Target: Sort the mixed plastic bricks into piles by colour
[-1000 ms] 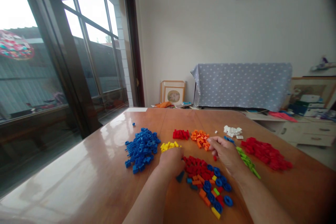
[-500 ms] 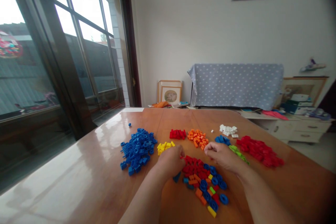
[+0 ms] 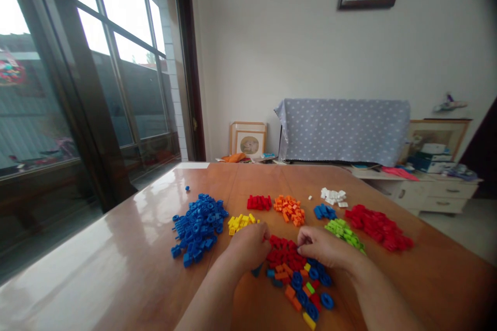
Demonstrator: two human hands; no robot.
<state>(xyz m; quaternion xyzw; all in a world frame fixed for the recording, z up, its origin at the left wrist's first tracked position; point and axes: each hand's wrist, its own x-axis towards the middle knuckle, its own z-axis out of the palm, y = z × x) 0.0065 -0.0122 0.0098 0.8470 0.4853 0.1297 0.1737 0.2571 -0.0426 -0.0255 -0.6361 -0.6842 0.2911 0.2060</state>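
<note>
My left hand [image 3: 252,244] is closed at the left edge of a mixed pile, whose red pieces [image 3: 285,252] lie between my hands. What its fingers hold is hidden. My right hand [image 3: 320,245] is curled with fingertips pinched at the pile's upper right edge; anything between them is too small to make out. Nearer me in the same pile lie blue round pieces [image 3: 326,300], orange bricks [image 3: 290,291] and a yellow brick [image 3: 309,320]. Yellow bricks [image 3: 241,222] sit just beyond my left hand, and green bricks [image 3: 344,232] beyond my right.
On the wooden table [image 3: 147,248] are a large blue pile [image 3: 200,225] at left, a red row [image 3: 259,202], orange bricks [image 3: 289,209], a small blue group [image 3: 325,211], white pieces [image 3: 333,196] and a large red pile [image 3: 378,227] at right.
My right hand has moved down and toward the mixed pile, off the spot beside the orange bricks. More of the green bricks shows. The view has tilted slightly upward.
</note>
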